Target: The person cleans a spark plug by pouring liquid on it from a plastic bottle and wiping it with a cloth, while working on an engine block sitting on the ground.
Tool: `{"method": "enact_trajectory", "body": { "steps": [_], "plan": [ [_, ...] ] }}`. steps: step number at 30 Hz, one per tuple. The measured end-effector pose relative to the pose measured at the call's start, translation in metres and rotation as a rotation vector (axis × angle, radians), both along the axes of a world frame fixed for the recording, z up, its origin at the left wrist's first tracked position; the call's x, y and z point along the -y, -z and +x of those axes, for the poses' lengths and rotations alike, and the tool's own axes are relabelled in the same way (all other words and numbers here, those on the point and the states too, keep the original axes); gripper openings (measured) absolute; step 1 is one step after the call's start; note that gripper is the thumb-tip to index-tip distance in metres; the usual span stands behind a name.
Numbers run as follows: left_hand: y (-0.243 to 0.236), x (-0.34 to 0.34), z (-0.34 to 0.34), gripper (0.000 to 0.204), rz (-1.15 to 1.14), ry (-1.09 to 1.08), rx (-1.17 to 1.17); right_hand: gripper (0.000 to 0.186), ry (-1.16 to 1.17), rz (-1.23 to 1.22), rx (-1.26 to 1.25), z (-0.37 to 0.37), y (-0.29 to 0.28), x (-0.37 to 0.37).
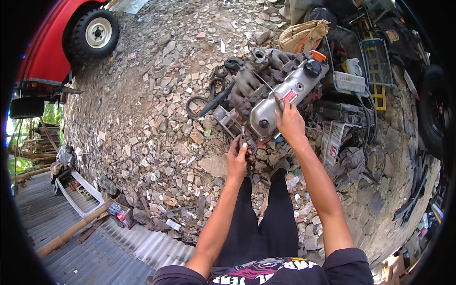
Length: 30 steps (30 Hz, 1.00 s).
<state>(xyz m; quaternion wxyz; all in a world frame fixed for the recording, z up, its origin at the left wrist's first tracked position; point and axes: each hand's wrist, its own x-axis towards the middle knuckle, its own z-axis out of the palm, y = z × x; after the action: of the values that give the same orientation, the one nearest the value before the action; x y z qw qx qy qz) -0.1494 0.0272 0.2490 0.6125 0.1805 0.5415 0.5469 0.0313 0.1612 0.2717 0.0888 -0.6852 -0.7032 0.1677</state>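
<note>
An engine (247, 85) with a silver valve cover (270, 108) stands on the rubble in front of me. The cover has a black cap (312, 68) at its far end and a red label on top. My right hand (290, 123) lies on the near side of the cover, its fingers stretched out and holding nothing. Close to the engine's near left end, my left hand (237, 159) is closed, fingertips and thumb pinched at a small dark metal piece. What that piece is, and whether it is loose or fixed to the engine, cannot be made out.
A red vehicle (45, 52) with a black tyre (96, 34) stands far left. Dark hoses (202, 105) lie left of the engine, a brown sack (304, 35) behind it. Plastic crates (332, 145) and parts crowd the right. Corrugated sheets (118, 256) lie near left.
</note>
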Motion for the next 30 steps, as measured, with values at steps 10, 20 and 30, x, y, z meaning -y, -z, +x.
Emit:
{"method": "enact_trajectory", "body": {
  "steps": [10, 20, 30],
  "plan": [
    [-0.018, -0.018, 0.01, 0.043, 0.126, 0.364, -0.192, 0.042, 0.124, 0.41, -0.003, 0.028, -0.022, 0.026],
    [-0.058, -0.045, 0.052, 0.055, 0.16, 0.854, -0.361, 0.031, 0.04, -0.504, -1.062, 0.088, -0.025, 0.111],
    [-0.082, -0.145, 0.129, 0.032, 0.268, 0.893, -0.668, 0.027, 0.345, -0.382, -1.255, 0.164, -0.005, 0.098]
  ]
}}
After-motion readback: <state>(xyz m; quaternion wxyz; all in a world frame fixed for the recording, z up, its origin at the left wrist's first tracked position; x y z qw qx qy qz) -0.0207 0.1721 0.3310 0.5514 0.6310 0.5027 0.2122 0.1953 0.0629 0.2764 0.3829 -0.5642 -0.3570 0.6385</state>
